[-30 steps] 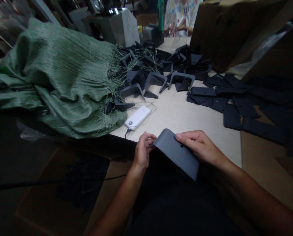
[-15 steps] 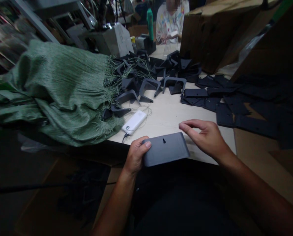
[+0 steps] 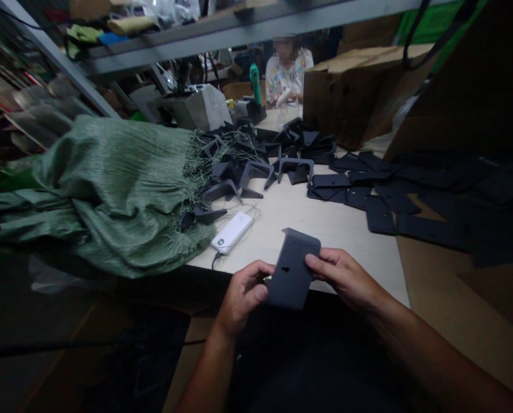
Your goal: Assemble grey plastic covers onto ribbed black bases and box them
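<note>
A dark grey U-shaped bracket (image 3: 294, 269), its flat face with a small keyhole slot turned up towards me, is tilted over the table's front edge. My right hand (image 3: 340, 275) is closed on its right side, thumb on the face and fingers behind. At the left edge of the bracket is my left hand (image 3: 245, 295), its thumb and curved fingers apart with a gap between them. Its fingertips are at or touching that edge. A white power bank (image 3: 234, 232) with a cable lies on the table just beyond my left hand.
Several dark brackets (image 3: 256, 172) are heaped at the back beside a green woven sack (image 3: 131, 189). Flat dark plates (image 3: 379, 215) are spread to the right over cardboard. A large carton (image 3: 342, 106) stands behind, and a person (image 3: 286, 74) is at the far side.
The bracket has turned from lying lengthwise to standing more upright. My right hand has come in and taken hold of it, while my left hand has loosened. The view has tilted up.
</note>
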Tool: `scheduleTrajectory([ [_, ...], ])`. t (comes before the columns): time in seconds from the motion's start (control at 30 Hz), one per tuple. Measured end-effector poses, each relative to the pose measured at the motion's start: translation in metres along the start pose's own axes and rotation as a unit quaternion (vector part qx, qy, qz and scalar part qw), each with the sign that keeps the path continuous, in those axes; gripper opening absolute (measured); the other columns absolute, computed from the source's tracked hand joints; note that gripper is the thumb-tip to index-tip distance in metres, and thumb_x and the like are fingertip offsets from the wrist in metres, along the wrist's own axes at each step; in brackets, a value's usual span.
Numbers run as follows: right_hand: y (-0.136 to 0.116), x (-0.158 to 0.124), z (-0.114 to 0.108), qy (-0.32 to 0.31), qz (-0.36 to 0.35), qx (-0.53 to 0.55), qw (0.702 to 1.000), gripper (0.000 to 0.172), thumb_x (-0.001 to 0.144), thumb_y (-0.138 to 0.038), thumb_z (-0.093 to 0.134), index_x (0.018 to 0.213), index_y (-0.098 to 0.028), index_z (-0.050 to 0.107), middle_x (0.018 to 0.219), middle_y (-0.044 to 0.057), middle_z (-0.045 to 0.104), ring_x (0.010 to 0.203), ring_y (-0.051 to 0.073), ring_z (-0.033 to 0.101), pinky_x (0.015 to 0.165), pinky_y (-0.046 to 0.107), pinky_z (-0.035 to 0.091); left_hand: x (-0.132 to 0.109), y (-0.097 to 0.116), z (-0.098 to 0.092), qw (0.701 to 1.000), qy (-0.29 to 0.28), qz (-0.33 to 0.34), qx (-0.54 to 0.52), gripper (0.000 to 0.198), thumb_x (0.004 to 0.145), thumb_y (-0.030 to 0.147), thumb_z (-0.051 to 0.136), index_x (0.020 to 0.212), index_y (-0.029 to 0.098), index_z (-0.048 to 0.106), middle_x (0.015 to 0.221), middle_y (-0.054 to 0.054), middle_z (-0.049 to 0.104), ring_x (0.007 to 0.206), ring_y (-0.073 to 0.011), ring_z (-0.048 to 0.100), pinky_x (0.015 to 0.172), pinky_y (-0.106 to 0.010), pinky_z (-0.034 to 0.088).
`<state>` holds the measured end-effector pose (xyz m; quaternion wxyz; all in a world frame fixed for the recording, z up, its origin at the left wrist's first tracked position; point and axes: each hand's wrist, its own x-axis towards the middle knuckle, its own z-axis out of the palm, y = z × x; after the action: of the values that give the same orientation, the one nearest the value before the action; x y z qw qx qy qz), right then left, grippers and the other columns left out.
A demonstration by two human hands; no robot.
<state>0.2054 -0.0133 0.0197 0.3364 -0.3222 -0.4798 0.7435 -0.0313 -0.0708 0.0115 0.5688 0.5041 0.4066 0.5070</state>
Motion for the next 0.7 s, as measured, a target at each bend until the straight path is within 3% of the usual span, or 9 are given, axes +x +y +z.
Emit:
scheduleTrajectory([
  [0.07, -0.001, -0.005, 0.002, -0.026, -0.025, -0.066, 0.997, 0.038, 0.095, -0.049, 0.074, 0.120, -0.020, 0.079, 0.108, 0.007, 0.080, 0.098, 0.023, 0.073, 0.095, 0.038, 0.056, 0.008, 0.002, 0.003, 0.996, 0.080, 0.005, -0.046, 0.048, 0.094, 0.059, 0.060, 0.101, 0.015, 0.076, 0.104, -0.013, 0.078, 0.105, -0.0303, 0.070, 0.093, -0.037, 0.050],
  [0.13, -0.001, -0.010, 0.006, -0.051, -0.043, -0.147, 0.987, 0.037, 0.097, -0.046, 0.072, 0.124, -0.021, 0.078, 0.110, 0.006, 0.079, 0.102, 0.024, 0.071, 0.100, 0.040, 0.054, 0.019, 0.002, 0.010, 0.986, 0.122, -0.047, -0.105, 0.054, 0.096, 0.062, 0.052, 0.095, 0.014, 0.076, 0.096, -0.013, 0.079, 0.099, -0.0304, 0.073, 0.092, -0.038, 0.051],
  [0.2, 0.003, -0.012, 0.011, -0.074, -0.059, -0.197, 0.976, 0.035, 0.098, -0.045, 0.070, 0.123, -0.021, 0.079, 0.109, 0.006, 0.078, 0.103, 0.025, 0.070, 0.099, 0.039, 0.054, 0.028, 0.003, 0.021, 0.971, 0.085, -0.135, -0.178, 0.057, 0.094, 0.065, 0.051, 0.099, 0.012, 0.075, 0.094, -0.015, 0.080, 0.091, -0.0314, 0.075, 0.088, -0.040, 0.054],
  [0.27, 0.009, -0.013, 0.018, -0.081, -0.075, -0.196, 0.974, 0.035, 0.099, -0.045, 0.069, 0.122, -0.021, 0.079, 0.114, 0.006, 0.077, 0.108, 0.026, 0.068, 0.099, 0.037, 0.053, 0.033, 0.003, 0.034, 0.954, 0.045, -0.178, -0.236, 0.051, 0.090, 0.059, 0.058, 0.103, 0.012, 0.072, 0.098, -0.018, 0.081, 0.089, -0.0318, 0.076, 0.087, -0.042, 0.056],
  [0.4, 0.025, -0.016, 0.034, -0.009, -0.116, -0.146, 0.982, 0.038, 0.098, -0.048, 0.069, 0.118, -0.017, 0.077, 0.123, 0.010, 0.073, 0.112, 0.027, 0.066, 0.097, 0.035, 0.053, 0.031, -0.001, 0.057, 0.952, 0.097, -0.120, -0.262, 0.029, 0.087, 0.044, 0.059, 0.092, 0.017, 0.065, 0.092, -0.015, 0.081, 0.081, -0.0285, 0.076, 0.082, -0.040, 0.057],
  [0.5, 0.034, -0.021, 0.044, 0.040, -0.163, -0.136, 0.976, 0.036, 0.098, -0.048, 0.069, 0.114, -0.016, 0.075, 0.121, 0.011, 0.073, 0.110, 0.028, 0.066, 0.096, 0.035, 0.052, 0.024, 0.001, 0.064, 0.960, 0.125, -0.084, -0.234, 0.029, 0.091, 0.045, 0.055, 0.093, 0.018, 0.065, 0.087, -0.013, 0.080, 0.077, -0.0283, 0.075, 0.077, -0.040, 0.057],
  [0.7, 0.029, -0.025, 0.049, 0.042, -0.211, -0.170, 0.962, 0.031, 0.098, -0.047, 0.069, 0.102, -0.017, 0.072, 0.097, 0.007, 0.070, 0.093, 0.023, 0.064, 0.083, 0.031, 0.051, 0.013, 0.017, 0.070, 0.967, 0.159, -0.040, -0.195, 0.029, 0.091, 0.046, 0.057, 0.091, 0.019, 0.068, 0.085, -0.013, 0.080, 0.086, -0.0295, 0.075, 0.086, -0.040, 0.057],
])
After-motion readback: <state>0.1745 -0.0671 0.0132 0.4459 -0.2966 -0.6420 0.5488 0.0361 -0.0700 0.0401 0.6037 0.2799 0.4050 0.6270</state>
